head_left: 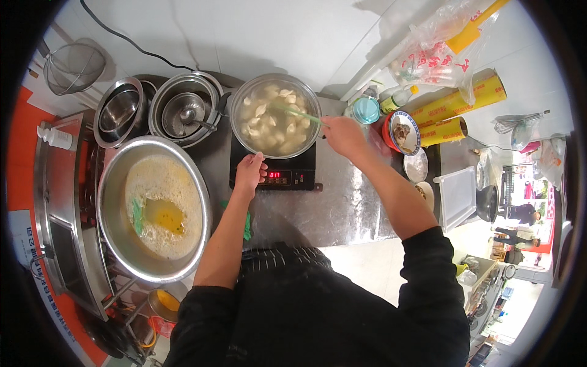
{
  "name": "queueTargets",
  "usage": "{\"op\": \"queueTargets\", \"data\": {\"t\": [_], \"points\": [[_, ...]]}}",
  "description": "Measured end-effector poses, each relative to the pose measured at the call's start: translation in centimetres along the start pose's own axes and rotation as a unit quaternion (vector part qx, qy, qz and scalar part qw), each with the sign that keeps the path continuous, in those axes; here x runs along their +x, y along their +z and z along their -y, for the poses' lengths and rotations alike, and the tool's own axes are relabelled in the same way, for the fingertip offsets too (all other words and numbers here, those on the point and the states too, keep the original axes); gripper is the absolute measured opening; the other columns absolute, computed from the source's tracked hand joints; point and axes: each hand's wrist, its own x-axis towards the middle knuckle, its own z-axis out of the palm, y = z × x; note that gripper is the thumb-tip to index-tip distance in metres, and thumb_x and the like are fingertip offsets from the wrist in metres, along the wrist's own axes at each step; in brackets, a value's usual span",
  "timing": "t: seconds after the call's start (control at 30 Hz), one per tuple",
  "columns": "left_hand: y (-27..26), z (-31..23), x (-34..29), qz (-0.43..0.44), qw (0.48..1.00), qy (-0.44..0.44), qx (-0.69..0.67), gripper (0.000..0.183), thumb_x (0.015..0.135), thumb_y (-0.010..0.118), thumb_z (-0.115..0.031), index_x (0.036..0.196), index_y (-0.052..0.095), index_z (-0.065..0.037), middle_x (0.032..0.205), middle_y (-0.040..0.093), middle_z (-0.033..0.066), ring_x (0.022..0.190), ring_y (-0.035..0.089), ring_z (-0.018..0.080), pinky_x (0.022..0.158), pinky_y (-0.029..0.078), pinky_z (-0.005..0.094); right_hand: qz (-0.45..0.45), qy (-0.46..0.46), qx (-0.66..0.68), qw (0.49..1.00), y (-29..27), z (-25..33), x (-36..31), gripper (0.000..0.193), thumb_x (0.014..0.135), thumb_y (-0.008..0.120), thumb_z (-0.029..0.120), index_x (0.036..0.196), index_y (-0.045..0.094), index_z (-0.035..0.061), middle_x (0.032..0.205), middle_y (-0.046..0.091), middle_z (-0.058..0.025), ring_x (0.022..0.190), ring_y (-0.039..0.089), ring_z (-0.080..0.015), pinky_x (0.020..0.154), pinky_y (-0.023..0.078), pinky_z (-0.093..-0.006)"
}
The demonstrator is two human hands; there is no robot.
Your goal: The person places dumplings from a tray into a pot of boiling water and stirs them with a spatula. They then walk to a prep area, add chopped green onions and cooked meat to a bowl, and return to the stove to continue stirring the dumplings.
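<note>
A round metal pot [235,126] of cloudy broth stands on a black induction cooker [240,174] with a lit red display. Pale dumplings [286,136] float in it. My right hand [343,136] is closed round the end of a pale green stirring utensil [304,114], which slants over the pot's right rim into the broth; its far end is hidden among the dumplings. At the pot's near edge, just above the cooker's panel, is my left hand [249,173]. Its fingers are curled together against the rim; whether they grip anything does not show.
A large metal basin [104,211] of foamy liquid with a green item stands left. Behind it sit stacked metal bowls [119,113] and a nested pot with a ladle [188,114]. At right are a jar [366,111], a food bowl [413,129] and a white tray [457,197].
</note>
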Motion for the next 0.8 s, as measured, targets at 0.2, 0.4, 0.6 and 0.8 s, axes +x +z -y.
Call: {"op": "queueTargets", "data": {"t": [0.2,0.4,0.6,0.8], "points": [[-0.2,1.0,0.1,-0.015,1.000,0.003,-0.010,0.031,0.097,0.059,-0.038,0.097,0.061,-0.007,0.078,0.061,0.0012,0.062,0.056,0.0092,0.055,0.047,0.0253,-0.041,0.037,0.049,0.997,1.6,-4.2,0.0,0.019,0.088,0.054,0.017,0.093,0.067,0.0034,0.087,0.069,-0.0213,0.083,0.067,-0.0401,0.070,0.053,-0.0517],[-0.6,2.1,1.3,0.063,0.995,-0.015,-0.076,0.035,0.095,0.062,-0.043,0.103,0.060,-0.010,0.079,0.059,0.0024,0.061,0.053,0.0114,0.053,0.042,0.0252,0.041,0.064,0.236,0.969,12.3,-7.1,1.6,0.027,0.089,0.057,0.026,0.087,0.070,0.0023,0.074,0.066,-0.0185,0.067,0.064,-0.0273,0.061,0.049,-0.0432],[0.2,2.5,0.5,-0.034,0.999,-0.010,-0.027,0.048,0.096,0.057,-0.055,0.097,0.058,-0.007,0.069,0.048,-0.0023,0.056,0.044,0.0092,0.050,0.035,0.0234,0.084,0.185,0.554,0.807,12.5,-1.8,-0.1,0.012,0.082,0.062,0.014,0.083,0.067,0.0031,0.065,0.064,-0.0089,0.049,0.057,-0.0168,0.042,0.044,-0.0348],[2.9,6.0,-1.0,0.014,0.998,0.052,-0.026,0.049,0.099,0.051,-0.056,0.089,0.058,-0.008,0.064,0.044,-0.0041,0.053,0.039,0.0079,0.047,0.029,0.0268,-0.125,0.316,0.741,0.579,11.5,1.3,-11.9,0.020,0.096,0.057,0.023,0.091,0.060,0.0032,0.069,0.060,-0.0075,0.053,0.053,-0.0140,0.043,0.041,-0.0296]]}}
